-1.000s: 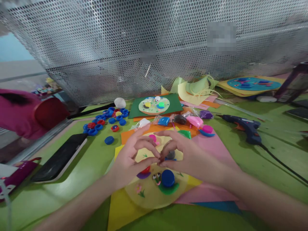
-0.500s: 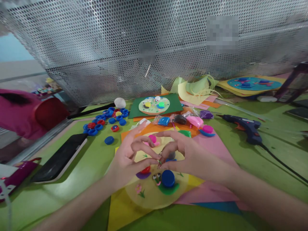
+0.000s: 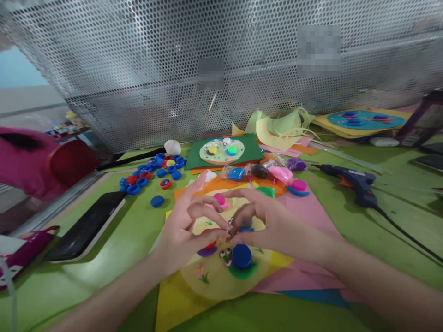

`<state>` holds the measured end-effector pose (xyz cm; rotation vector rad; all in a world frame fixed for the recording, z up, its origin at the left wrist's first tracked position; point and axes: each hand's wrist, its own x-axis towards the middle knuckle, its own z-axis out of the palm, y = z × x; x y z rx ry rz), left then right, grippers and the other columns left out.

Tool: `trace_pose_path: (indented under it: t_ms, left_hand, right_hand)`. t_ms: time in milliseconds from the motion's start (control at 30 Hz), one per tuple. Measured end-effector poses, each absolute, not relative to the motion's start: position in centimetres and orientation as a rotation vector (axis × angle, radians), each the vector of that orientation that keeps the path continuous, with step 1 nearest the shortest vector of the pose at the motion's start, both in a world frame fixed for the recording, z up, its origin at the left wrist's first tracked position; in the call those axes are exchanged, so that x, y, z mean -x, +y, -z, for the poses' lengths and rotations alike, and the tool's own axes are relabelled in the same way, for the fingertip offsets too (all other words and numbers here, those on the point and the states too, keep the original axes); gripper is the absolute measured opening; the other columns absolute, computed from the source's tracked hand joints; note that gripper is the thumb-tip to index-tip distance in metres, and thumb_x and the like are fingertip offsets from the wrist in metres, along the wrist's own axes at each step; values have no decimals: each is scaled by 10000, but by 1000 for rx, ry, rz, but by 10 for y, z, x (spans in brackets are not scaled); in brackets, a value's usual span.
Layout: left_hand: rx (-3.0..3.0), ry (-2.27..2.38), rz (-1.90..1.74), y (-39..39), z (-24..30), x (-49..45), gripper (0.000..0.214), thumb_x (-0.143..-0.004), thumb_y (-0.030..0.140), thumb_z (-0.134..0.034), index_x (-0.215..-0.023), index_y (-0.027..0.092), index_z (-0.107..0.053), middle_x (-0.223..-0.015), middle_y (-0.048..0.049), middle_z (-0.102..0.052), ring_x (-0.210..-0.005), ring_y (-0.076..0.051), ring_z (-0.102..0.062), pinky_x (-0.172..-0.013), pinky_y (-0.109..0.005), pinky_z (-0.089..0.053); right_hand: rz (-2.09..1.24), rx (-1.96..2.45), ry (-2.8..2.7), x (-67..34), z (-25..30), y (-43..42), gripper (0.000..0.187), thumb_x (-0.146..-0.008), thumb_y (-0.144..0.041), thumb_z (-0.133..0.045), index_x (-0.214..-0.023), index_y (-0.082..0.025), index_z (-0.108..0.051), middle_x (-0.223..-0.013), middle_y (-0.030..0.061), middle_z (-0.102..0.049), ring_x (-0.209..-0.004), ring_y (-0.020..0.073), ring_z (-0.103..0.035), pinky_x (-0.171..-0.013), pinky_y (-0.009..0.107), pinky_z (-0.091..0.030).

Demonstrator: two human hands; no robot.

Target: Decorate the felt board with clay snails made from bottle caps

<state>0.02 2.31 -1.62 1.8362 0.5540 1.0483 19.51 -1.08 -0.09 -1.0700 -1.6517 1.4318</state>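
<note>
My left hand (image 3: 183, 225) and my right hand (image 3: 272, 221) meet fingertip to fingertip, both pinched on a tiny piece of green modelling clay (image 3: 230, 233), mostly hidden by the fingers. Below them lies a round cream paper disc (image 3: 221, 286) on yellow paper (image 3: 169, 306). On the disc sit a blue bottle cap (image 3: 242, 256) over a green clay strip, a clay head with googly eyes (image 3: 226, 254), a red cap (image 3: 209, 243) on purple clay, and a pink clay flower (image 3: 200, 270). A pink cap (image 3: 219, 199) shows behind my left fingers.
Blue and red bottle caps (image 3: 141, 183) lie at the left, near a phone (image 3: 88, 226). Bagged clay (image 3: 236, 174) lines the back, before a finished disc on green card (image 3: 194, 154). A glue gun (image 3: 349, 182) with a cord rests at the right. Perforated metal (image 3: 145, 69) stands behind.
Both hands stay nearly in place, still pinched together. The fingertips have shifted slightly around the green clay, and less of it shows now.
</note>
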Motion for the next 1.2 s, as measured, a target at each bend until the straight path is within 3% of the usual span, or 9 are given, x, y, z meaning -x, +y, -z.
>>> trace_pose_path:
  t_ms: [233, 433, 533, 700, 900, 1200]
  left_hand:
    - [-1828, 600, -1072, 22, 14, 0, 800, -769, 121, -699, -1398, 333, -252, -717, 47, -704, -991, -188, -555, -914, -365, -377]
    - [-1831, 876, -1077, 33, 19, 1, 778, -742, 218, -723, -1382, 235, -281, -690, 19, -703, -1033, -216, -539, -955, -414, -353]
    - [-1910, 1094, -947, 43, 25, 3, 741, -718, 252, -733, -1350, 241, -346, -729, 3, -703, -1062, -246, -548, -975, -443, -329]
    - [-2069, 1195, -863, 55, 33, 5, 574, -711, 283, -730, -1232, 272, -488, -860, -32, -688, -979, -276, -612, -884, -426, -408]
    - [-2144, 1206, -815, 56, 35, 4, 566, -724, 273, -716, -1240, 274, -483, -940, -36, -674, -942, -259, -636, -904, -422, -403]
    - [-2235, 1244, -674, 59, 38, 6, 543, -719, 293, -716, -1215, 251, -499, -737, -18, -731, -1035, -336, -581, -918, -535, -283]
  right_hand:
    - [-1376, 1116, -1709, -196, -2, -10, 600, -695, -254, -699, -1227, -250, -421, -852, -28, -680, -877, 160, -632, -754, 297, -483]
    - [-1102, 1289, -1640, -207, -4, -1, 376, -800, -282, -575, -1165, -250, -486, -902, 14, -678, -912, 182, -632, -781, 337, -494]
    - [-1029, 1332, -1606, -214, -3, 4, 320, -842, -297, -516, -1156, -242, -488, -945, 28, -674, -921, 180, -628, -813, 364, -486]
    - [-994, 1397, -1627, -213, -2, 5, 308, -850, -266, -497, -1154, -221, -489, -951, 42, -676, -902, 187, -633, -813, 368, -483]
    - [-950, 1440, -1681, -209, 0, 2, 276, -841, -257, -507, -1117, -252, -499, -919, -5, -679, -902, 179, -637, -781, 323, -488]
    - [-883, 1497, -1747, -208, 2, 3, 271, -831, -255, -505, -1102, -264, -514, -920, 0, -686, -890, 185, -643, -768, 320, -476]
